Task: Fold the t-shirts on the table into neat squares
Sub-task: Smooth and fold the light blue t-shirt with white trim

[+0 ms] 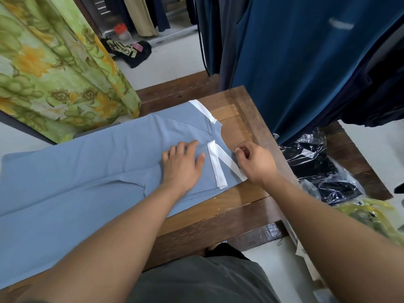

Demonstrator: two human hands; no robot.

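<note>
The room was a clothes-filled space with a pale floor, and a dark wooden table (pixel 240 206) stood in the middle of the view. A green and yellow floral curtain (pixel 54 73) hung at the far left, and a row of dark blue and teal garments (pixel 306 62) hung over the table's far right corner. On the floor beyond the curtain lay a crumpled black garment (pixel 133 53), with a clear jar with a red lid (pixel 122 32) just behind it.

A blue-grey t-shirt (pixel 87 167) lay flat across the table, its body running off to the left and near edge of the view. One white-trimmed sleeve (pixel 203 110) pointed to the far side. A second white band (pixel 216 165) was folded in over the shirt's right end.

The left hand (pixel 182 165) lay palm down on the shirt, fingers spread and straight, just left of the folded white band. The right hand (pixel 255 162) sat at the shirt's right edge with its fingers curled, thumb and forefinger pinching the fabric there, beside the white trim. Both forearms reached in from the near side.

To the right of the table, dark folded clothes in clear plastic wrap (pixel 317 169) were piled on a lower wooden surface, and a yellow-green plastic bag (pixel 371 213) lay just nearer.
</note>
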